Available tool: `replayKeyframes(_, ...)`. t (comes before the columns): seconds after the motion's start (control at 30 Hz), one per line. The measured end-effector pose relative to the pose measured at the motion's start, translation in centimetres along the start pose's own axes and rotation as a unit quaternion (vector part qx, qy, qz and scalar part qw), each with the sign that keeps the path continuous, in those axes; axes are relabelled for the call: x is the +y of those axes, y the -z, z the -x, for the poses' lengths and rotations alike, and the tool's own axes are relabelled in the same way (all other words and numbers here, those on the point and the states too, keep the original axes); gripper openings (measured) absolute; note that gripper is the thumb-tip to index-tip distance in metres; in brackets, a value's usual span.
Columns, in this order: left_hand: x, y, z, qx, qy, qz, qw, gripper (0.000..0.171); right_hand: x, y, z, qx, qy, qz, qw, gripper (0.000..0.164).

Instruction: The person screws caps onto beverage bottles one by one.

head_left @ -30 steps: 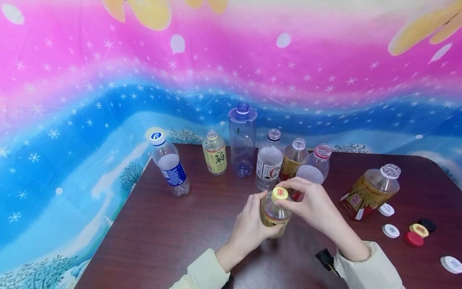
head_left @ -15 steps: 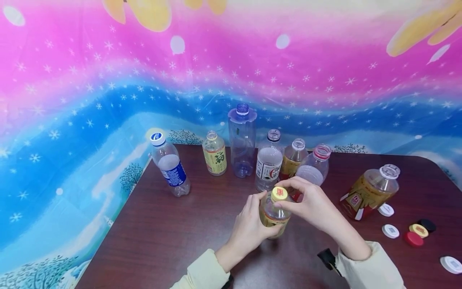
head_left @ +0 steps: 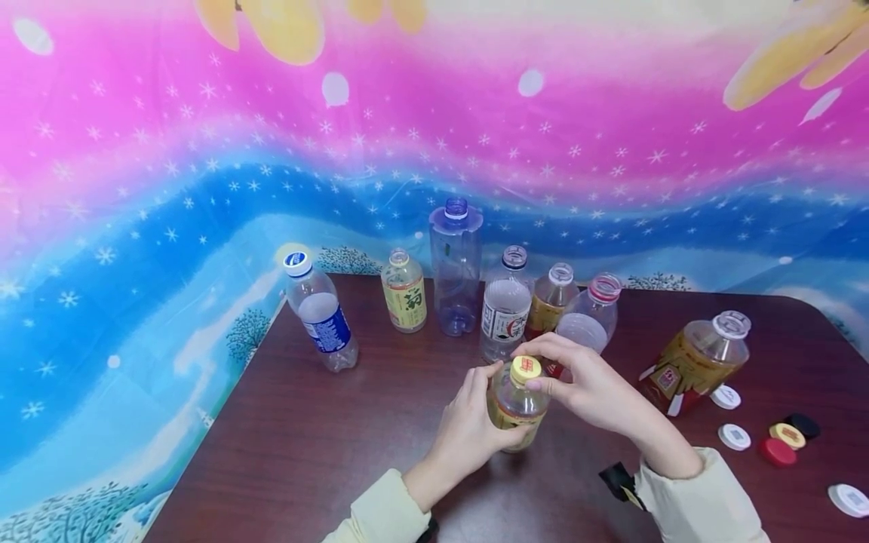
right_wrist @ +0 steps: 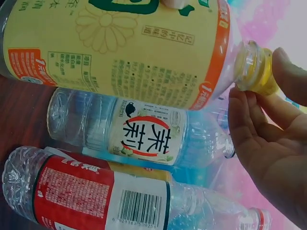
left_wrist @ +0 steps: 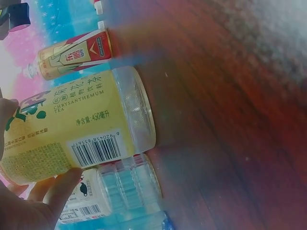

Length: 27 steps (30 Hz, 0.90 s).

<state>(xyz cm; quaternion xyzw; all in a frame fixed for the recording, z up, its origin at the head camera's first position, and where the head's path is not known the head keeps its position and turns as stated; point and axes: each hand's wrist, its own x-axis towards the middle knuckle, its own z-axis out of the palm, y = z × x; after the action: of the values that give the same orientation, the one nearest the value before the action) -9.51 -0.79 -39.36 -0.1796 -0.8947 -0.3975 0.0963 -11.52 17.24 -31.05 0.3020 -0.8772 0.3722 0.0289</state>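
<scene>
My left hand (head_left: 468, 422) grips a chrysanthemum tea bottle (left_wrist: 91, 115) with a yellow label, holding it upright at the middle of the table. On its neck sits a yellow cap (head_left: 526, 367) with red print. The right hand (head_left: 594, 381) has the cap between thumb and forefinger. From the right wrist, the thumb shows above the yellow cap (right_wrist: 266, 72) and the other fingers (right_wrist: 254, 112) below it. Behind the held bottle stands a clear bottle (head_left: 505, 320) with a white label, its mouth uncapped.
Along the back stand a blue-labelled bottle (head_left: 326, 320) with a white cap, a small yellow-labelled bottle (head_left: 405, 302), a tall purple bottle (head_left: 456, 279) and a red-necked bottle (head_left: 589, 320). A larger tea bottle (head_left: 699, 362) is at right. Loose caps, including a red one (head_left: 778, 451), lie near it.
The right hand's thumb has slid slightly right and its forefinger slightly left around the cap. The left hand keeps its grip, and the head view has tilted a little.
</scene>
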Motion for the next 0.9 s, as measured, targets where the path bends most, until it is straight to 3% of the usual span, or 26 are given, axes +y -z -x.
replayKeyframes(0.33,0.2,-0.1,0.0,0.019,-0.003,-0.007,0.9998,0.080,-0.8,-1.3,0.3,0.072,-0.012,0.053,0.996,0.030)
replayKeyframes(0.63,0.3,-0.2,0.0,0.027,0.001,-0.009,0.9996,0.081,-1.4,-2.5,0.4,0.141,-0.017,0.090,0.986,0.032)
replayKeyframes(0.9,0.4,-0.2,0.0,0.028,0.008,-0.009,0.9995,0.081,-1.9,-3.1,0.5,0.166,-0.038,0.096,0.981,0.032)
